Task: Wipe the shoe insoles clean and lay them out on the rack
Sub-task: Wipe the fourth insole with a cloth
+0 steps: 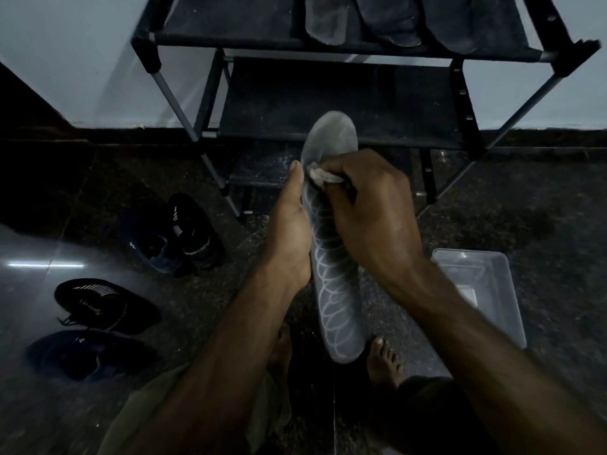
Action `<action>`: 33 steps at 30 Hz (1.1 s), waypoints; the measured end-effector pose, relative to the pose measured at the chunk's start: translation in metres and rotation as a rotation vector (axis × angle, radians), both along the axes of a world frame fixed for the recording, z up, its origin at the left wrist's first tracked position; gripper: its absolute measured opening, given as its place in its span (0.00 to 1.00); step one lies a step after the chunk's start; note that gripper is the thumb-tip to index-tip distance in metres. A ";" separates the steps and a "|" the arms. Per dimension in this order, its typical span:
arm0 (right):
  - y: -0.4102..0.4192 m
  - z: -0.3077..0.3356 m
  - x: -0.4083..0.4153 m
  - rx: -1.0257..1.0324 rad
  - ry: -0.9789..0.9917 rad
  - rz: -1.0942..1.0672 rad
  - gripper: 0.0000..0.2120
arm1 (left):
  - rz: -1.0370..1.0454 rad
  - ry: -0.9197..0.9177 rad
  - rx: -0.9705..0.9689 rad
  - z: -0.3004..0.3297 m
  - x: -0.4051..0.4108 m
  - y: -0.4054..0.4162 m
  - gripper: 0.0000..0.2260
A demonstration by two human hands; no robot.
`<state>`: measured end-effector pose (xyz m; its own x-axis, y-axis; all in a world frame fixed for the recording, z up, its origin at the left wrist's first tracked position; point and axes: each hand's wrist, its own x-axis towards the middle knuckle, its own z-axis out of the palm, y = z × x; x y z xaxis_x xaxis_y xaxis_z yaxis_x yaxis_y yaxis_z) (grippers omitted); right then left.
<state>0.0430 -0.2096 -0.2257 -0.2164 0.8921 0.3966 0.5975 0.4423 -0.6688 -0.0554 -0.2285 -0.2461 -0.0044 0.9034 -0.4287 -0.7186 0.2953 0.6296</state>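
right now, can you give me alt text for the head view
A person's left hand holds a grey insole upright while the right hand rubs it with a small cloth. Behind stands a dark rack with three insoles on top; shoes and a clear tub sit on the floor.

Four dark sneakers are seen on the speckled stone floor (pixel 542 198) at the left: one pair (pixel 179 234) nearer the wall, another pair (pixel 98 326) closer in. A clear plastic tub (pixel 486 290) is set at the right. A pale wall (pixel 82 60) is seen behind.
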 end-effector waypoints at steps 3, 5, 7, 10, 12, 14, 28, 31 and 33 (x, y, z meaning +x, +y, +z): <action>0.007 0.000 0.007 0.000 0.001 -0.012 0.06 | -0.032 0.029 0.031 0.000 0.000 0.000 0.24; 0.015 -0.002 0.016 -0.002 0.002 -0.049 0.07 | -0.050 0.041 0.022 0.001 0.003 0.000 0.23; 0.017 -0.003 0.019 -0.014 0.028 -0.056 0.08 | -0.041 0.048 0.012 0.001 0.005 0.000 0.21; 0.007 0.000 0.007 -0.031 0.069 -0.018 0.06 | -0.020 0.042 0.014 -0.001 0.003 0.000 0.21; -0.001 0.003 -0.002 -0.031 0.089 0.024 0.06 | -0.005 0.033 0.019 0.000 0.001 0.000 0.23; -0.004 0.004 -0.005 -0.046 0.112 0.042 0.06 | 0.006 0.018 0.022 0.001 0.000 0.000 0.23; 0.008 0.013 0.010 -0.256 0.094 0.147 0.06 | -0.068 0.089 0.013 0.003 0.001 0.000 0.30; 0.012 0.009 0.017 -0.211 0.081 0.036 0.06 | -0.095 0.124 0.018 0.001 0.003 0.001 0.32; 0.011 0.009 0.016 -0.245 0.114 0.020 0.06 | -0.093 0.129 0.022 -0.001 0.002 0.001 0.32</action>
<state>0.0588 -0.1984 -0.2172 -0.2010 0.9606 0.1918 0.5049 0.2694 -0.8201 -0.0531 -0.2270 -0.2476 0.0259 0.9116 -0.4103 -0.6017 0.3420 0.7218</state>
